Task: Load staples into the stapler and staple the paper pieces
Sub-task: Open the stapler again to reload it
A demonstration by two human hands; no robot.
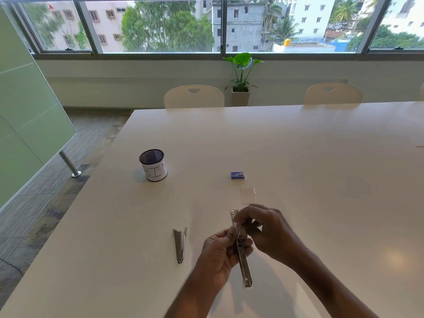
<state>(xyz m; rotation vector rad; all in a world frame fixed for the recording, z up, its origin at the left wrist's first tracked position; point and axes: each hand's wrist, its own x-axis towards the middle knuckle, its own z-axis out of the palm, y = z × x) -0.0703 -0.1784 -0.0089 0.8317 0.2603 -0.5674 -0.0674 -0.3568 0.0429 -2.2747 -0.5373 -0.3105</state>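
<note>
Stapler (244, 269), opened out: on the near side of staple box (237, 175), gripped mid-length by left hand (219, 252), pinched higher up by right hand (268, 230). Paper pieces (247, 195): just nearer than staple box.

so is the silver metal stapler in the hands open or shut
Open: the silver metal stapler is unfolded into one long straight strip, held by the left hand and right hand.

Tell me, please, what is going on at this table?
A person holds an opened metal stapler above the white table: the left hand grips its middle, the right hand pinches its upper end. A second stapler lies to the left; the blue staple box and paper pieces lie beyond, untouched.
</note>
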